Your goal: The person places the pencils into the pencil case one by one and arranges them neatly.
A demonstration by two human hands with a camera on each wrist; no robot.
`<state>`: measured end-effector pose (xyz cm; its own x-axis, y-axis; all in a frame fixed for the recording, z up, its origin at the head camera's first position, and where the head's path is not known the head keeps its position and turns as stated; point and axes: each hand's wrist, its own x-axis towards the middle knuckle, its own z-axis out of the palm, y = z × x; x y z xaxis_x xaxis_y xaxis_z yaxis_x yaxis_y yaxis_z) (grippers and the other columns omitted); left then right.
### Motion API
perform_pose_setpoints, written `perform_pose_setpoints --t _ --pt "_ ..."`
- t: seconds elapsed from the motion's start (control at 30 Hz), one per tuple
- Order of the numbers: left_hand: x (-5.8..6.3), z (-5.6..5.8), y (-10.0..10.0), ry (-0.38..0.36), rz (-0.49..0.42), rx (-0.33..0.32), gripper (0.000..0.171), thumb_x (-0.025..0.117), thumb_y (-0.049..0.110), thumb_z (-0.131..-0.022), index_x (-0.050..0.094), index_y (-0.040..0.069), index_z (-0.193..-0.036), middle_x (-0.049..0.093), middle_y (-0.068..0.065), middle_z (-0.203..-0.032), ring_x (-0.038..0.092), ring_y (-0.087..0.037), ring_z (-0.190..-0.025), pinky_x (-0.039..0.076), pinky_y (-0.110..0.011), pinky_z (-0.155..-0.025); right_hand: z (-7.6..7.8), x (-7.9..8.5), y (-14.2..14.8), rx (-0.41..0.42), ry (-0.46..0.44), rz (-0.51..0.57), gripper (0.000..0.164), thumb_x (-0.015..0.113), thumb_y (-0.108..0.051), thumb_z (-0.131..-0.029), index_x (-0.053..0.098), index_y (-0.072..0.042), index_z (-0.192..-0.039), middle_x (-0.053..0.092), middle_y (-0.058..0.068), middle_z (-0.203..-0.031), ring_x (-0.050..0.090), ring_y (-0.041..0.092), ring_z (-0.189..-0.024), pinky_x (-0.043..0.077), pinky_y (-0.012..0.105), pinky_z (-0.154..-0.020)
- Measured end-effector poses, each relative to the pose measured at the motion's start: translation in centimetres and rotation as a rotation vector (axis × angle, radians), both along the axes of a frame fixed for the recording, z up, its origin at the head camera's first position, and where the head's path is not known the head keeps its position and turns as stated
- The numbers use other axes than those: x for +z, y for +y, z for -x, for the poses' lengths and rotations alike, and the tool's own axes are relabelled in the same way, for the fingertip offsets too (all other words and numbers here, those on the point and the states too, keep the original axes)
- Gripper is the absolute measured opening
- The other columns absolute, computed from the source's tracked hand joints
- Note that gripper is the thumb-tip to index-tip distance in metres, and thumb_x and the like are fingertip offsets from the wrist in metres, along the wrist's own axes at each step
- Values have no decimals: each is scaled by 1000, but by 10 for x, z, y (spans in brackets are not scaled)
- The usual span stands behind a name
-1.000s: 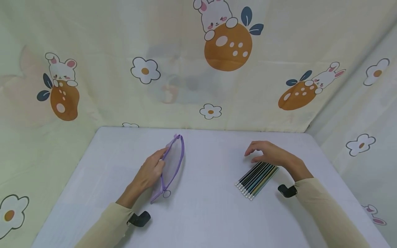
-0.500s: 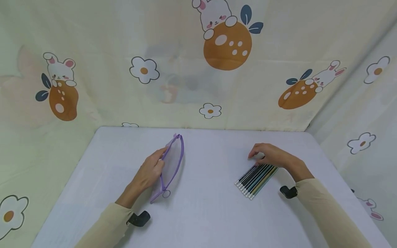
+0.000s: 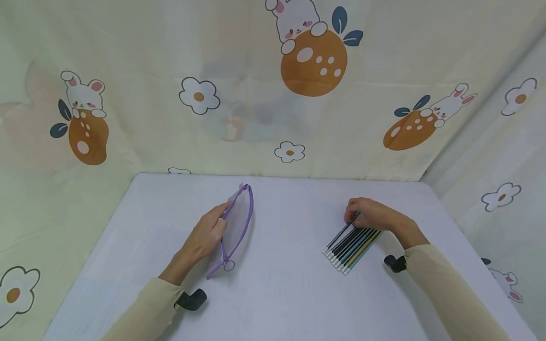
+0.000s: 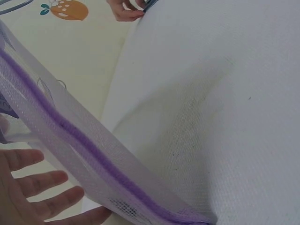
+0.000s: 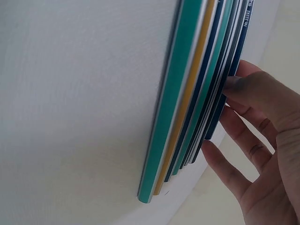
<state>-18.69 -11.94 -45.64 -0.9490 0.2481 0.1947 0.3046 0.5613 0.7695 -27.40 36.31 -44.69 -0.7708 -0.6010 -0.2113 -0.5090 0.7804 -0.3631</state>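
Observation:
On the left of the table, my left hand [image 3: 204,237] grips one side of a purple mesh zip pouch [image 3: 252,206]. The pouch's mouth gapes, and a small ring hangs at its near end. In the left wrist view several fingers [image 4: 44,183] lie along the outside of the mesh. Over on the right, my right hand [image 3: 370,213] pinches a dark blue pencil [image 5: 240,51] between thumb and fingers. Its gripped end is lifted off the table, away from a flat row of pencils [image 3: 356,248] with white eraser ends. The row's far ends are partly hidden under that hand.
A white table [image 3: 286,284] carries everything. Behind it hangs a cream curtain [image 3: 239,151] printed with rabbits, fruit and flowers, and another section runs along the right side. Black wrist mounts [image 3: 192,300] sit by both cuffs.
My right hand has come down onto the row's left edge, closed its fingers, and raised one pencil's far end. The left hand and the pouch have stayed put.

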Motion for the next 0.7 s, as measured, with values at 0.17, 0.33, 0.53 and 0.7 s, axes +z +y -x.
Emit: perform_pose_setpoints --t 0.17,0.33,0.53,0.7 --pt "1 0 0 1 6 -2 56 37 13 -97 44 0 -151 51 -21 -149 54 -42 -129 41 -58 -107 0 -1 -5 5 27 -67 27 72 1 -83 69 -24 -93 60 -8 -97 53 18 -99 49 41 -90" --pt "1 1 0 -2 4 -6 56 37 13 -97 44 -1 -151 51 -22 -149 54 -42 -129 41 -57 -108 -1 4 -11 67 72 -141 29 72 1 -82 66 -25 -93 55 -7 -95 51 18 -97 47 40 -87" --pt "1 2 1 -3 -3 -10 56 36 13 -97 44 -1 -151 50 -22 -150 53 -42 -130 41 -57 -109 -4 9 -16 73 72 -217 26 76 -5 -85 64 -26 -94 53 -7 -94 50 16 -96 48 39 -87" --pt "1 1 0 -3 -1 -7 57 37 14 -97 44 -1 -151 51 -21 -150 54 -42 -129 42 -57 -107 -7 12 -16 75 84 -232 26 75 -4 -85 63 -25 -95 52 -6 -94 50 16 -95 48 38 -85"
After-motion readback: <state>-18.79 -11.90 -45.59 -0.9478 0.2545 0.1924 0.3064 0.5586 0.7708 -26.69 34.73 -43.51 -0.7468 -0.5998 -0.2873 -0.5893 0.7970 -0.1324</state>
